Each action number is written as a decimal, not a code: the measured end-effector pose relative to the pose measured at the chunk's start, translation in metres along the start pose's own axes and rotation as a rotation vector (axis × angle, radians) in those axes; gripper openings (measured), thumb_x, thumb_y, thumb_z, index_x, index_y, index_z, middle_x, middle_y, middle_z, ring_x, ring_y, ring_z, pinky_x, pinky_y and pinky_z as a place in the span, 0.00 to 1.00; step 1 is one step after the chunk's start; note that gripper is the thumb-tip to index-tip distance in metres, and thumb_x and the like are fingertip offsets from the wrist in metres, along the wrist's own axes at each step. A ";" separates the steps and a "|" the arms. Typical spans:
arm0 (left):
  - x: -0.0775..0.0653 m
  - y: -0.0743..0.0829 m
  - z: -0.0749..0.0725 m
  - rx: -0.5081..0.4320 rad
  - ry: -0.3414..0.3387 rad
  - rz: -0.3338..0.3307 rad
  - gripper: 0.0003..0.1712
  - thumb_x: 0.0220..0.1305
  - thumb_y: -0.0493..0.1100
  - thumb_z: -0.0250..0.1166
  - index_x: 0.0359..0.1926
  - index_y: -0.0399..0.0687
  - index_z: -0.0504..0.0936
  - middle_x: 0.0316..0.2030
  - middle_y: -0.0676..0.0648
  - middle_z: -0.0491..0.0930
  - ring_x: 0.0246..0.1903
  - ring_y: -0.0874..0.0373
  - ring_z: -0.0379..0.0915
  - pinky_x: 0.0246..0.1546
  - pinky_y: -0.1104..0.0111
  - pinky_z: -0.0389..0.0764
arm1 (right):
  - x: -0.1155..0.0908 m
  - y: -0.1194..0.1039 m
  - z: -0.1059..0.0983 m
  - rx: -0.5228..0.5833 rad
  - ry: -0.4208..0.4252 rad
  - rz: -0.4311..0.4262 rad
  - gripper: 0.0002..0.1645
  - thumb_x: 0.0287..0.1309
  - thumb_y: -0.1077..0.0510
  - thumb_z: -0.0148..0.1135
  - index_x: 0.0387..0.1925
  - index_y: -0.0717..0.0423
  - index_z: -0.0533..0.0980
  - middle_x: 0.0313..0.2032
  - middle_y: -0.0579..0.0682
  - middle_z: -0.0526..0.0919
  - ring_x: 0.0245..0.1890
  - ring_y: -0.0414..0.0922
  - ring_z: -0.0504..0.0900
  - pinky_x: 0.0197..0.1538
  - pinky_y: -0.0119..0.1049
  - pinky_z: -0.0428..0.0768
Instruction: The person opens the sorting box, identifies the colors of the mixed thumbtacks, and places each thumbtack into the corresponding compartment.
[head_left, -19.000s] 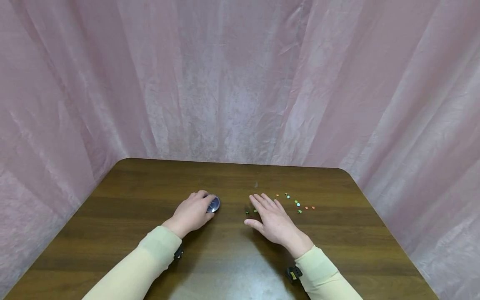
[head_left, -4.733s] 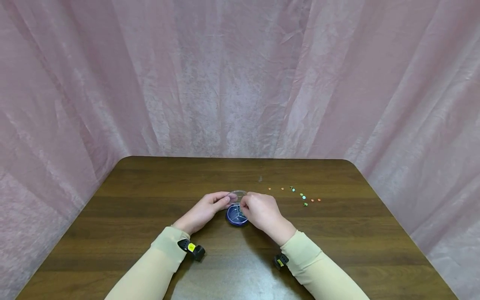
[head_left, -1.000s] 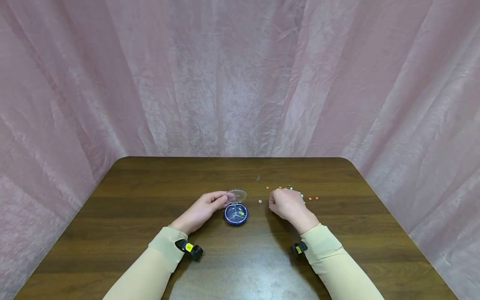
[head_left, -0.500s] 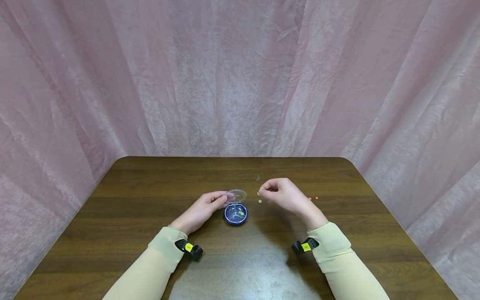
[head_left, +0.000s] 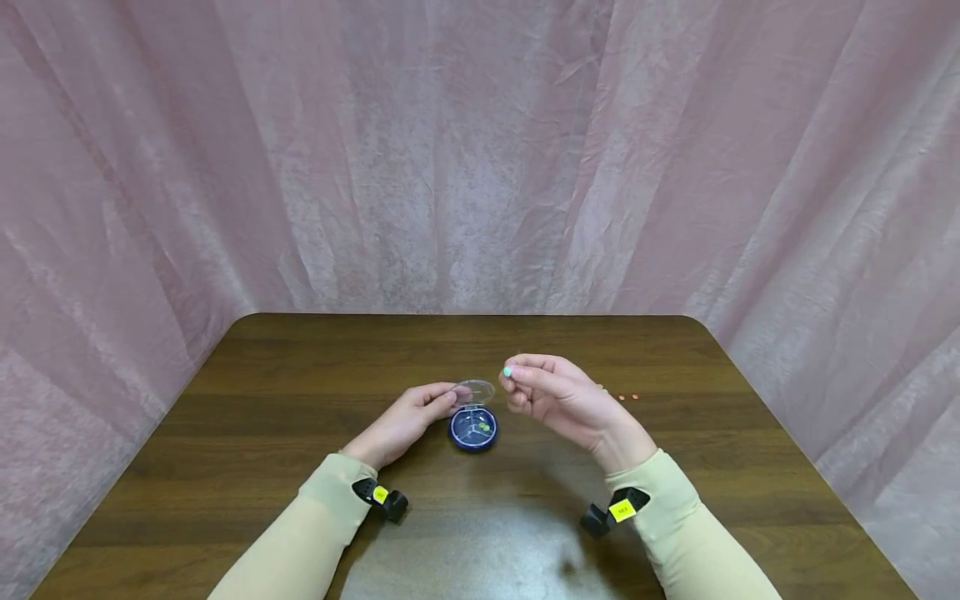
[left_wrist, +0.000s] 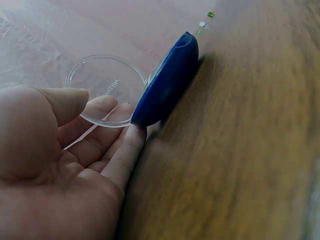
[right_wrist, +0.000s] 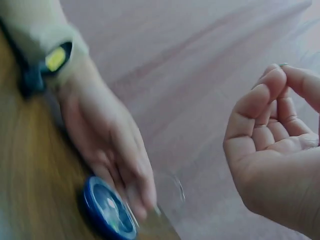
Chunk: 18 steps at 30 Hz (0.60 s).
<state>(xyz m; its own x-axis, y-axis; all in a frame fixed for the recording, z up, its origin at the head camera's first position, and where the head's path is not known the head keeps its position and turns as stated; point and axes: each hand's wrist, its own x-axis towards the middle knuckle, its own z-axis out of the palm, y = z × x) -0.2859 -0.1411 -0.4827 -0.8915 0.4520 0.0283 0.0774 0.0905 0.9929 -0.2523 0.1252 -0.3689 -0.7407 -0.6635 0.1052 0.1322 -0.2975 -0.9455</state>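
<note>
My left hand [head_left: 402,421] pinches the clear round lid [head_left: 478,389] of a small blue pill case [head_left: 459,439], thumb on one side and fingers behind. The case lies on the table with its lid raised, showing three compartments. Small green pieces [head_left: 483,427] lie in the right-hand compartment. To the right and above the case, my right hand [head_left: 573,406] is lifted and turned partly palm-up. Between its thumb and index fingertip it pinches a small turquoise disc [head_left: 507,372], much like a thumbtack head; its underside is hidden.
Orange discs [head_left: 635,397] lie on the wooden table [head_left: 315,350] beyond my right hand, which hides other pieces. A green piece [left_wrist: 210,14] and a whitish disc [left_wrist: 202,24] show past the case in the left wrist view. A pink curtain [head_left: 480,167] hangs behind.
Earlier the case sat further left under my left hand; it has moved right, been opened and received green pieces. My right hand has just raised the turquoise disc and turned over.
</note>
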 end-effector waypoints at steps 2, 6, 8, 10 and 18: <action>0.000 0.000 0.000 -0.007 -0.001 -0.003 0.21 0.77 0.50 0.53 0.62 0.46 0.79 0.60 0.48 0.78 0.63 0.56 0.71 0.63 0.64 0.70 | -0.001 -0.002 0.006 0.062 -0.047 -0.008 0.08 0.73 0.59 0.52 0.38 0.55 0.77 0.32 0.47 0.73 0.29 0.40 0.69 0.38 0.33 0.69; 0.000 0.000 0.000 -0.014 -0.006 -0.003 0.22 0.77 0.50 0.52 0.62 0.45 0.78 0.60 0.48 0.78 0.63 0.55 0.71 0.63 0.64 0.70 | -0.003 -0.006 0.015 0.164 -0.108 -0.024 0.11 0.75 0.59 0.47 0.34 0.53 0.73 0.31 0.46 0.67 0.30 0.40 0.65 0.37 0.33 0.62; 0.000 0.000 0.000 -0.017 -0.008 -0.004 0.22 0.77 0.50 0.52 0.63 0.45 0.78 0.60 0.47 0.77 0.63 0.55 0.71 0.63 0.64 0.70 | -0.004 -0.008 0.019 0.206 -0.118 -0.035 0.12 0.75 0.60 0.46 0.33 0.53 0.73 0.31 0.45 0.66 0.30 0.40 0.64 0.36 0.33 0.60; 0.000 0.000 0.000 -0.017 -0.007 -0.006 0.22 0.77 0.51 0.53 0.62 0.45 0.78 0.60 0.48 0.77 0.63 0.55 0.71 0.62 0.64 0.70 | -0.006 -0.010 0.021 0.229 -0.125 -0.049 0.12 0.75 0.60 0.46 0.34 0.52 0.73 0.31 0.45 0.67 0.30 0.39 0.64 0.36 0.32 0.59; 0.001 0.000 0.000 0.001 -0.003 -0.018 0.22 0.77 0.51 0.52 0.62 0.47 0.78 0.60 0.50 0.78 0.62 0.57 0.72 0.62 0.66 0.71 | -0.003 -0.008 0.018 -0.108 0.004 -0.078 0.08 0.71 0.58 0.56 0.37 0.60 0.75 0.31 0.50 0.73 0.29 0.42 0.71 0.37 0.32 0.71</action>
<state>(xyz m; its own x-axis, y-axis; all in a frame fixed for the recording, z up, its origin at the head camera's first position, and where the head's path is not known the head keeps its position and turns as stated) -0.2874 -0.1408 -0.4830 -0.8916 0.4528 0.0099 0.0615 0.0995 0.9931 -0.2396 0.1173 -0.3566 -0.7487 -0.6384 0.1786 0.0028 -0.2725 -0.9621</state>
